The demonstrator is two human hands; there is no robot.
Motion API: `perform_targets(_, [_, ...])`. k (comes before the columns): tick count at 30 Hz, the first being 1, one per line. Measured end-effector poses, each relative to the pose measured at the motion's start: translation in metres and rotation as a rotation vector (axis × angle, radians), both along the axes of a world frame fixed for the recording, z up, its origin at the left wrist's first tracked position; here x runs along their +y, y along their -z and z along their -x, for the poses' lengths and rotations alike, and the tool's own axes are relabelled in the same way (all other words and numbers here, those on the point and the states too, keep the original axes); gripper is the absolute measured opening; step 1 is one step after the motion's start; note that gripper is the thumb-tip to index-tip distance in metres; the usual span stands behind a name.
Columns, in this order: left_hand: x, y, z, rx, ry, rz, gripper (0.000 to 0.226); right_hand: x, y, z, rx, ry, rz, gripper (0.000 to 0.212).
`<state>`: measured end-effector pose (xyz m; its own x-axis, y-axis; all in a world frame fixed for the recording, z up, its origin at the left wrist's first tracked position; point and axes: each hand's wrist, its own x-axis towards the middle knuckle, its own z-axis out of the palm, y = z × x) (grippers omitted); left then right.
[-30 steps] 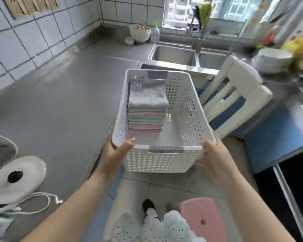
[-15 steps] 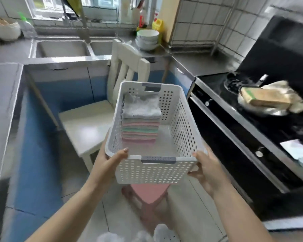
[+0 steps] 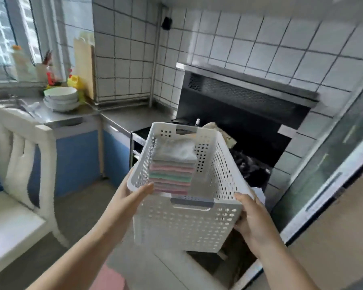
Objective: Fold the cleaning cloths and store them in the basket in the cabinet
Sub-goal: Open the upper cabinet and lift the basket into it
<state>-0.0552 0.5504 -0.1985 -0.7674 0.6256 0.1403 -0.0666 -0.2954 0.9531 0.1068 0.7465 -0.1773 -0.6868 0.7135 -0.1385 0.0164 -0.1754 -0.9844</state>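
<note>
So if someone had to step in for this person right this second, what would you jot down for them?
Left hand: grips the near left corner of the white perforated plastic basket, thumb over the rim.
Right hand: grips the near right corner the same way.
The basket is carried in the air, facing the black stove area.
Stack of folded cleaning cloths, grey on top, pink and green below: sits in the basket's left half.
Done: cloths folded and stacked in the basket.
Left: put the basket into the cabinet; no open cabinet is plainly in view.
</note>
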Motion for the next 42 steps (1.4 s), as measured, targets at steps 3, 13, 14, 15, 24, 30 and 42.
perform_targets(3, [0.060, -0.033, -0.006, 0.062, 0.026, -0.019, 0.046, 0.057, -0.039, -0.011, 0.043, 0.019, -0.037, 0.025])
perform_targets(13, [0.178, -0.137, 0.019, 0.300, 0.065, -0.066, 0.072, 0.177, -0.167, 0.012, 0.112, 0.012, -0.112, 0.019])
perform_targets(14, [0.188, -0.147, 0.027, 0.311, 0.061, -0.078, 0.067, 0.186, -0.178, 0.019, 0.126, 0.014, -0.117, 0.018])
perform_targets(15, [0.194, -0.154, 0.033, 0.327, 0.055, -0.088, 0.066, 0.191, -0.185, 0.023, 0.135, 0.021, -0.111, 0.019])
perform_targets(24, [0.256, -0.249, 0.122, 0.531, 0.015, -0.195, 0.051, 0.232, -0.289, 0.099, 0.225, 0.110, -0.247, 0.021])
perform_targets(30, [0.285, -0.337, 0.188, 0.645, 0.020, -0.300, 0.055, 0.249, -0.384, 0.155, 0.299, 0.169, -0.427, 0.017])
perform_targets(42, [0.329, -0.459, 0.245, 0.783, 0.017, -0.487, 0.038, 0.267, -0.513, 0.215, 0.403, 0.407, -0.618, 0.013])
